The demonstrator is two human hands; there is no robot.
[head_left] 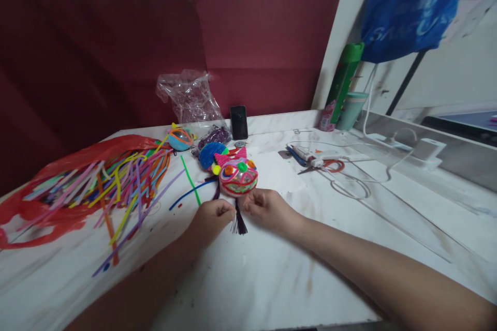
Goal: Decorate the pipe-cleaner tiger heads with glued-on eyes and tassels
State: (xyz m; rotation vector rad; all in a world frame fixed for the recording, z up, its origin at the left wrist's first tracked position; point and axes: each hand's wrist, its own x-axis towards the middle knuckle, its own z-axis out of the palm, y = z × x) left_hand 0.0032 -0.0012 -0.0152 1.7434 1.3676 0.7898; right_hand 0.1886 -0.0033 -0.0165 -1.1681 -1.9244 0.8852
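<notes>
A round clear ornament (237, 178) trimmed with colourful pipe cleaners, pink pointed ears, button-like eyes and a red-and-green mouth stands on the table in front of me. A dark tassel (241, 223) hangs down from its underside onto the tabletop. My left hand (214, 215) is closed in a pinch at the tassel's left side, where thin strands show by the fingertips. From the right, my right hand (267, 208) is pinched just under the ornament beside the tassel's upper end; what its fingertips grip is hidden. A blue coiled disc (213, 156) sits behind the ornament.
Left, a red plastic bag (128, 142) holds many pipe cleaners (116, 181). Behind are a second ornament (180, 139), purple tassels (214, 137), clear plastic (190, 95) and a phone (238, 122). Right are a glue gun (310, 156), cables, a green can (344, 85) and a cup (352, 110).
</notes>
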